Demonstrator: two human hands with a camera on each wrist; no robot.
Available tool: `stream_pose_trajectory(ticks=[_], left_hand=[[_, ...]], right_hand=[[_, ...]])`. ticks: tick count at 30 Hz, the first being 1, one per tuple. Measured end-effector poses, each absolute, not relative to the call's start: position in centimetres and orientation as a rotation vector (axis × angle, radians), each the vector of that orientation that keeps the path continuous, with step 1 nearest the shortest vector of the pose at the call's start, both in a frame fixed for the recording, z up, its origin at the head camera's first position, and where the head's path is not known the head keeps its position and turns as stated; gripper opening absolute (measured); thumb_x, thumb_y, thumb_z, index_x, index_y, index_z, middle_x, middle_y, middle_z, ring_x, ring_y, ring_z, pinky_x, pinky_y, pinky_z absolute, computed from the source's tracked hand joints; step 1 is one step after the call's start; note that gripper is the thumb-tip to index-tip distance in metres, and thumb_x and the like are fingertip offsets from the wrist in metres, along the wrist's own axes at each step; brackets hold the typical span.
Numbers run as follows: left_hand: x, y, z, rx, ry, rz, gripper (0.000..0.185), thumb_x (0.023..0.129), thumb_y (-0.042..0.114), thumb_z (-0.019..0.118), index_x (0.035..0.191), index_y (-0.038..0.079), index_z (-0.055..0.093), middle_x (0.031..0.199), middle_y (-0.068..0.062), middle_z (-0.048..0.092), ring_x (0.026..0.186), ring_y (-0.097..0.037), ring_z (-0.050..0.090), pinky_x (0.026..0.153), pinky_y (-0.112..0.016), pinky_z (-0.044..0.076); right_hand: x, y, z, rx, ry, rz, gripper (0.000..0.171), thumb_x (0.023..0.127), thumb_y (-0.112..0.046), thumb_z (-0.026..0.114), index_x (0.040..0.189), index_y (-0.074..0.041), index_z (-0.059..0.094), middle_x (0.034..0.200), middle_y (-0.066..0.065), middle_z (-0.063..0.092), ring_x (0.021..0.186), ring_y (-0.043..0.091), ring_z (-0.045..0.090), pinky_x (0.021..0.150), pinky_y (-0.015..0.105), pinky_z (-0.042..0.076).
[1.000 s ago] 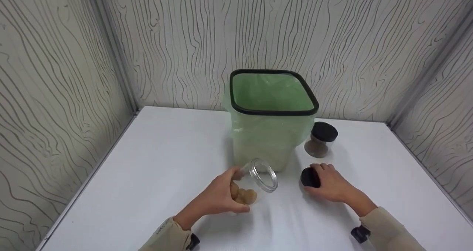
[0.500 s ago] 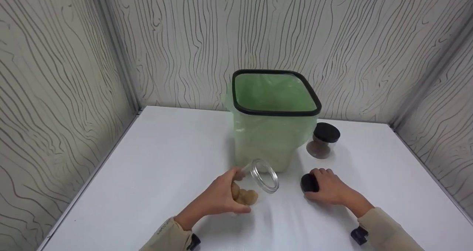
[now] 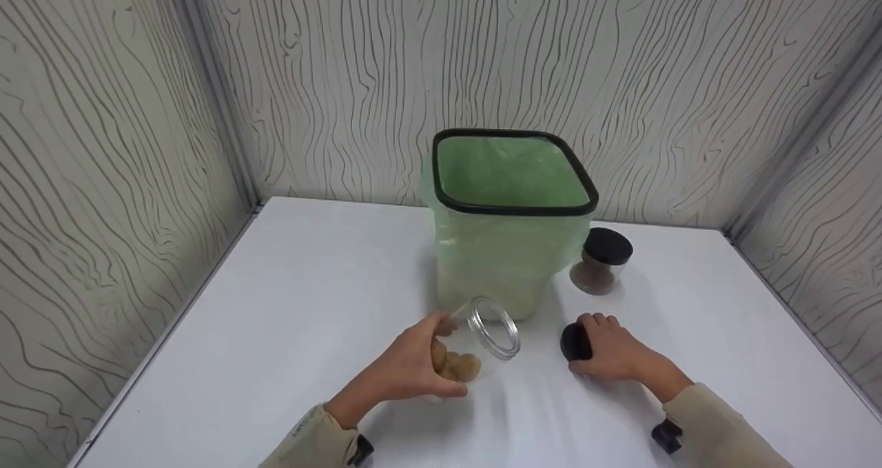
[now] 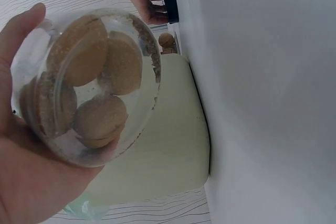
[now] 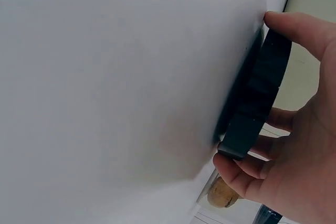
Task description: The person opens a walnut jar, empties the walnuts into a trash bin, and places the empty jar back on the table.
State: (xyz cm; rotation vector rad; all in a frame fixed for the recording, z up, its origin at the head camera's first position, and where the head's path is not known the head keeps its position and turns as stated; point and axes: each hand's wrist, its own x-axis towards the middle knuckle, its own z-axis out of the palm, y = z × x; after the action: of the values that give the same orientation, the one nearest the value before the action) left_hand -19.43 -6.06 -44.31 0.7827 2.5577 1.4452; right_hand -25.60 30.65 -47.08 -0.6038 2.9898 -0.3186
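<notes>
Two hands work low over a white table, each forearm entering from the near edge in a beige sleeve. The left hand wraps fingers and thumb around a clear open jar, tilted so that its mouth faces the bin and the right; round brown cookies lie against its lower wall. The jar sits just in front of the green-lined bin, near but apart from it. The right hand curls over a black lid, thumb and fingertips pinching its ribbed rim; in the right wrist view the lid stands on edge with its lower side at the table surface. A second jar with a black lid, holding brown contents, stands upright just right of the bin and beyond the right hand. Between jar mouth and held lid lies a strip of bare table. Broad open surface extends to the left, bounded by wood-grain walls on three sides.
</notes>
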Motion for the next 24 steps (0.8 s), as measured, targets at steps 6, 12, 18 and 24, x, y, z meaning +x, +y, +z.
stream_pose_trajectory(ticks=[6, 12, 18, 24], left_hand=[[-19.4, -6.1, -44.2, 0.789, 2.564, 1.439, 0.091, 0.061, 0.041, 0.086, 0.134, 0.01, 0.042, 0.125, -0.002, 0.053, 0.107, -0.016, 0.051, 0.092, -0.038, 0.042], [-19.5, -6.1, -44.0, 0.778, 2.555, 1.453, 0.091, 0.061, 0.041, 0.086, 0.135, 0.01, 0.042, 0.125, -0.001, 0.052, 0.104, -0.015, 0.051, 0.091, -0.037, 0.043], [-19.5, -6.3, -43.7, 0.797, 2.535, 1.496, 0.094, 0.062, 0.036, 0.087, 0.138, 0.008, 0.04, 0.125, -0.003, 0.052, 0.097, -0.014, 0.051, 0.088, -0.036, 0.043], [-19.6, -6.8, -43.2, 0.809, 2.541, 1.523, 0.096, 0.062, 0.038, 0.086, 0.139, 0.008, 0.037, 0.127, -0.003, 0.052, 0.1, -0.014, 0.051, 0.09, -0.036, 0.043]], right_hand=[[-25.5, 30.6, -47.1, -0.581, 2.99, -0.323, 0.077, 0.07, -0.045, 0.076, 0.122, 0.002, 0.045, 0.109, 0.013, 0.049, 0.1, 0.031, 0.045, 0.083, 0.049, 0.041], [-25.4, 30.5, -47.0, -0.576, 3.016, -0.312, 0.078, 0.07, -0.048, 0.075, 0.122, 0.002, 0.046, 0.11, 0.013, 0.049, 0.099, 0.031, 0.046, 0.083, 0.049, 0.041], [-25.1, 30.3, -46.2, -0.57, 3.07, -0.384, 0.077, 0.081, -0.054, 0.065, 0.124, 0.006, 0.046, 0.12, 0.021, 0.049, 0.107, 0.038, 0.046, 0.088, 0.053, 0.039], [-25.3, 30.0, -44.9, -0.61, 3.171, -0.563, 0.063, 0.092, -0.04, 0.058, 0.129, 0.008, 0.042, 0.126, 0.025, 0.045, 0.118, 0.04, 0.041, 0.095, 0.054, 0.036]])
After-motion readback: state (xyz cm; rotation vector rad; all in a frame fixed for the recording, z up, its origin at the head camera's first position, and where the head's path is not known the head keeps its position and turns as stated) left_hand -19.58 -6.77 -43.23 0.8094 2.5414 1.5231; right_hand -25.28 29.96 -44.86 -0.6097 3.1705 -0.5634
